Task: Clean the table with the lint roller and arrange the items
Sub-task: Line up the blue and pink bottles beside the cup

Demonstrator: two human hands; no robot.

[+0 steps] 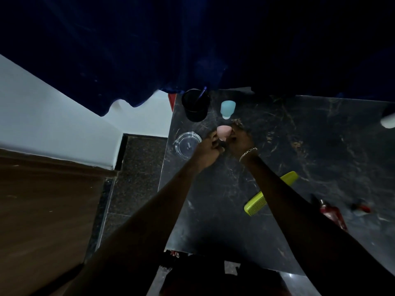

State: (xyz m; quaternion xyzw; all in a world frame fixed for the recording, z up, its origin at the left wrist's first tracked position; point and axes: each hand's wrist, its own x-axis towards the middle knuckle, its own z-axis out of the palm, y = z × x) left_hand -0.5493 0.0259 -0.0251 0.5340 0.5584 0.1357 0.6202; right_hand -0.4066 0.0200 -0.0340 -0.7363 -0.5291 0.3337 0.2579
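A dark marble table point(310, 146) fills the right half of the view. Both hands meet near its far left part around a pink egg-shaped sponge point(223, 131). My left hand point(210, 147) and my right hand point(240, 139), which wears a bracelet, both touch the sponge from either side. A yellow-green comb point(256, 205) lies on the table, partly hidden under my right forearm. No lint roller is clearly visible.
A black cup point(195, 105) with a pen stands at the far left corner, a light blue sponge point(227, 108) beside it, a clear glass ashtray point(188, 144) near the left edge. A red bottle point(333, 214) and a small red item point(362, 208) lie right. Blue curtain point(149, 50) behind.
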